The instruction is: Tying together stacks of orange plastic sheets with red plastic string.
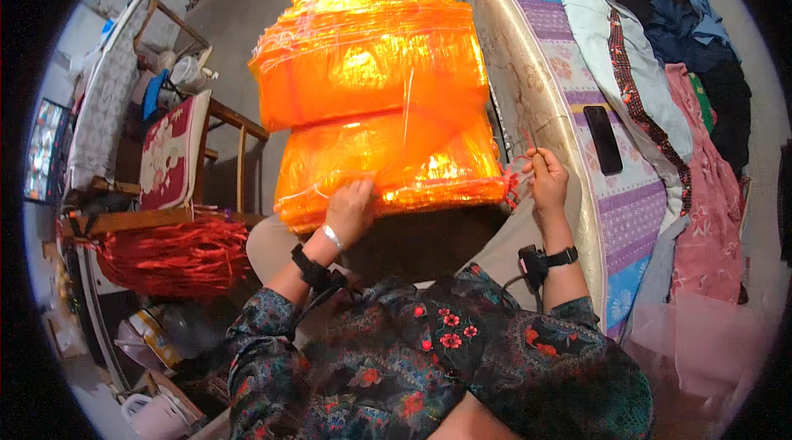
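A tall stack of shiny orange plastic sheets or bags (371, 69) lies in front of me, its near end over my lap. My left hand (351, 209), with a bracelet at the wrist, is closed on the near edge of the top orange layer. Beyond the stack's near right corner, my right hand (548, 183) is raised with thumb and fingers pinched together. What it pinches is too thin to make out. Red strands (511, 184) hang at that corner of the stack, close to the right hand. Both wrists carry black strapped devices.
On my right runs a bed edge with a patterned cover (631, 217), a black phone (603, 140) and piled clothes (709, 192). To the left are a wooden chair with a red cushion (169, 151) and a bundle of red strips (177, 258). A screen (47, 151) stands far left.
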Available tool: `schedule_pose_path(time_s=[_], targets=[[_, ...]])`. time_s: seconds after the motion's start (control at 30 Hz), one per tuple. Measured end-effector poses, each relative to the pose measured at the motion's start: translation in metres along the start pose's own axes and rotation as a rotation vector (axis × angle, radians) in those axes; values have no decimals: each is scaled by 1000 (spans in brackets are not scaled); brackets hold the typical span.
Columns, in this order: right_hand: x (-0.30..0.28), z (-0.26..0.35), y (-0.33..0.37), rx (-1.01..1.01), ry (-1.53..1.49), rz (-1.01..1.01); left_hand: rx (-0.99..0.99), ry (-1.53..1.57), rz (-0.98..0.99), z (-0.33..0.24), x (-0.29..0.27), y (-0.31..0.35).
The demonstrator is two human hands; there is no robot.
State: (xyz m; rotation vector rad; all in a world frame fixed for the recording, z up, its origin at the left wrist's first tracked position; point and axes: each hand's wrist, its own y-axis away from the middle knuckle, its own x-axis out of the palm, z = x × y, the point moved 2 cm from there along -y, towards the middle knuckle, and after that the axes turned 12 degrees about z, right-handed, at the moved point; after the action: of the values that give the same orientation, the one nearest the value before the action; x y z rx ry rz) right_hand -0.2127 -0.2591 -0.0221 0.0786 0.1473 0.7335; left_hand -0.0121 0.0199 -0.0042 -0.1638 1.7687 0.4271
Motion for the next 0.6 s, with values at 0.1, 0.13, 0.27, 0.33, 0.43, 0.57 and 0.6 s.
schedule_pose_path(time_s=[0.1, 0.13, 0.27, 0.33, 0.43, 0.57, 0.6], targets=[[-6, 4, 4, -6, -115, 34, -148, 557, -365, -18, -9, -9], [-7, 3, 1, -30, -197, 46, -152, 567, -380, -13, -5, -15], [-1, 31, -4, -143, -211, 140, -131, 982, -30, -4, 23, -33], [13, 58, 3, -170, -228, 170, 165, 615, -43, -35, 9, -34], [41, 97, 16, -256, -82, 140, 125, 367, 193, -54, -4, -33], [88, 124, 31, -756, 616, 220, 151, 378, 58, -51, 6, -24], [103, 121, 35, -908, 715, 259, 143, 391, -17, -47, 6, -24]])
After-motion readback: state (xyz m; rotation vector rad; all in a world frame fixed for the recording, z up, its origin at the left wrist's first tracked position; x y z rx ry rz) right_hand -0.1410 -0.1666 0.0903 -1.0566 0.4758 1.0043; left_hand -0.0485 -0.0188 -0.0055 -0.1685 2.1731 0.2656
